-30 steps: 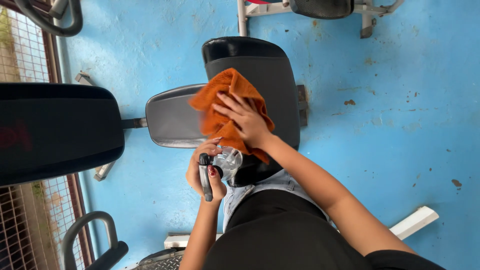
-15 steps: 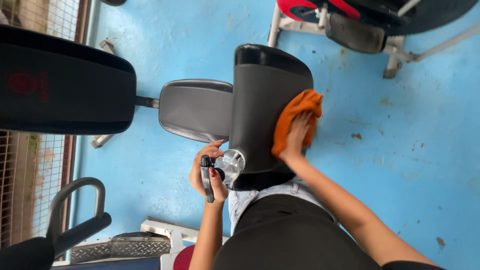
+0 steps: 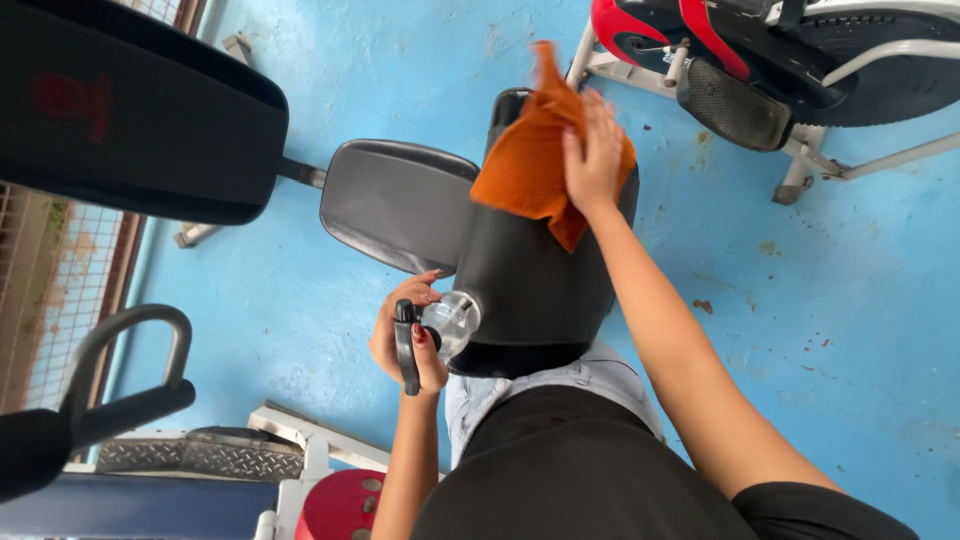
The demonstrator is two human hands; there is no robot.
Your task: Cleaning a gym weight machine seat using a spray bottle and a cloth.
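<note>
Leftmost, black backrest pad [image 3: 140, 110] along the top left edge, over blue floor [image 3: 850, 300]. Below it, curved black handle [image 3: 120, 370] near the bottom left corner. Further right, grey seat pad [image 3: 395, 205] just beside the black padded roller [image 3: 540, 270]. Left hand [image 3: 405, 345] clenched around a clear spray bottle [image 3: 445, 325] with black trigger, held against the roller's near left edge. Orange cloth [image 3: 530, 165] draped over the roller's far end, one corner lifted and blurred. Right hand [image 3: 592, 150] spread flat on the cloth, fingers pressing it onto the roller's far right edge. Rightmost, red and black exercise bike [image 3: 760, 60] on a white frame at the top right corner.
</note>
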